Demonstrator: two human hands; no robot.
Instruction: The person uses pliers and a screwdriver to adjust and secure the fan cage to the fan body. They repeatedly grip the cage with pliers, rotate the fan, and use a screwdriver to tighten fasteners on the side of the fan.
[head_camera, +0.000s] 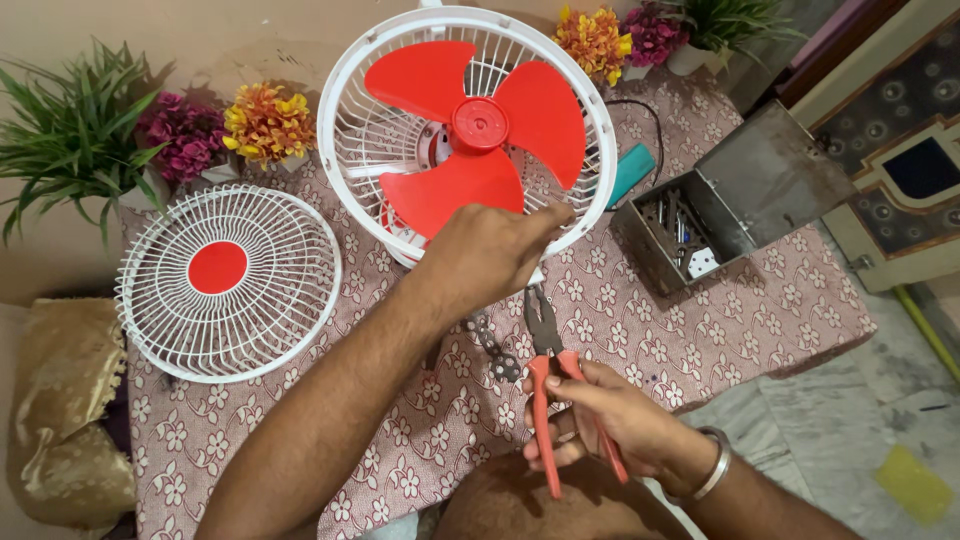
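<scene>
Pliers (548, 352) with orange handles sit gripped in the right hand (610, 420), nose pointing up toward the fan (468, 135). The left hand (485, 250) reaches ahead of it, fingers pinched at the lower rim of the white cage under the red blades. Steadying that rim while the plier nose closes in squarely looks wise. Left of the hands lies the loose front grille (228, 282); to the right an open metal toolbox (700, 225). Flowers (265, 122) stand beyond, well clear.

Red fan blades (470, 125), white grille (228, 283), orange-handled pliers (548, 390), floral maroon cloth (700, 330)
</scene>
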